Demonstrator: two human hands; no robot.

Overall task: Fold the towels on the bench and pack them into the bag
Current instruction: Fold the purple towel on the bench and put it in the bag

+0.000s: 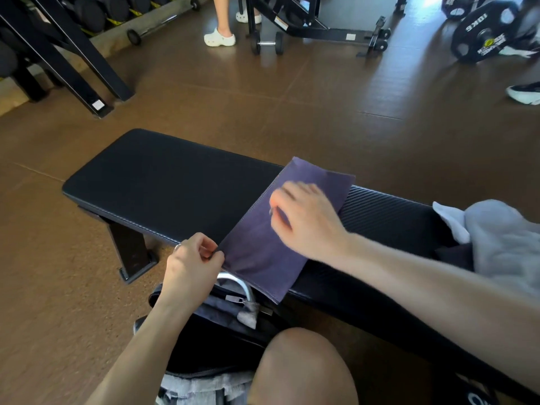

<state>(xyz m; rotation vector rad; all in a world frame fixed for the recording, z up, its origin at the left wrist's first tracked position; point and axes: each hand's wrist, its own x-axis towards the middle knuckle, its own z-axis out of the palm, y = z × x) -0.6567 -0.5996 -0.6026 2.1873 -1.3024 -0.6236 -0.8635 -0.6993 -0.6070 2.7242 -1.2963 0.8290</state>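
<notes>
Currently, step: folding is judged under way; one purple towel is being flattened on the bench, none of this piece is packed yet.
Bench point(163, 182): black padded top, set across the view; most of the left part is bare.
Grey towels point(505, 244): a crumpled heap is seen at the right end of the bench, apparently unfolded; these are judged still to be done.
Purple towel point(280, 229): laid slantwise across the bench, already narrowed to a long strip; the near end overhangs the front edge, just above the bag.
Bag point(222, 328): dark, on the floor below the bench edge, mouth open; folded cloth is seen inside.
Right hand point(306, 220): laid palm down on the middle of the towel, fingers spread and fairly straight, blurred; nothing is gripped, cloth is pressed or smoothed.
Left hand point(195, 258): near corner of the towel is pinched between thumb and curled fingers, held taut at the bench edge.
Next move: a cross fold is judged needed, near end brought over to the far end with edges matched, then the bundle lowered into the bag.
</notes>
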